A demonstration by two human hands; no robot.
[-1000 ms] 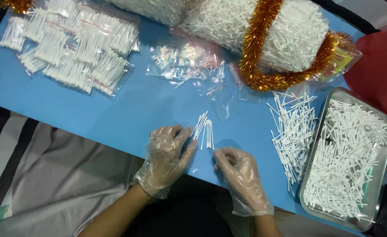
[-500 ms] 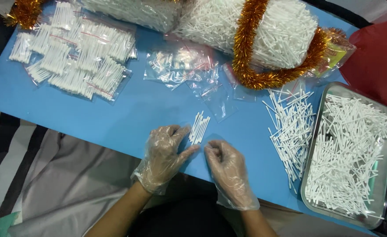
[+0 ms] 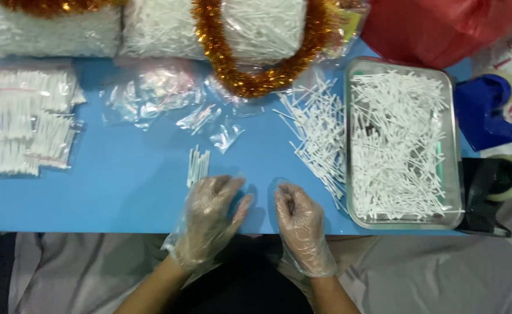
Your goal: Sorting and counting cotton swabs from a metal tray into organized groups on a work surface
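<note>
Resting at the near edge of the blue table [image 3: 122, 192]: both hands, in thin clear plastic gloves. Left hand [image 3: 209, 218] lies palm down, fingers loosely spread and slightly bent, holding nothing that I can see. Right hand [image 3: 296, 218] is curled, fingers drawn in toward the palm; can't tell if anything is pinched inside.

Small bundle of white sticks [image 3: 198, 164] lies on the table just beyond the left hand's fingertips, near but not touching, sticks roughly parallel and pointing away from the person.

Loose pile of white sticks [image 3: 317, 134] is scattered to the right of the right hand, right up against the left wall of a metal tray [image 3: 457, 174]. Tray is heaped with more of the same sticks, lying crisscross.

Far side, centre: empty clear plastic bags [image 3: 151, 93], crumpled. Far left: filled packets of sticks [image 3: 23, 125], stacked and overlapping. Along the back edge: large white bulk bags [image 3: 163, 29] with gold tinsel [image 3: 256, 78] draped in a loop over them.

Right of the tray: red plastic bag [image 3: 436, 26], blue cloth-like thing [image 3: 488, 110], roll of tape [image 3: 509, 177] on a dark holder. Grey fabric below the table edge.
</note>
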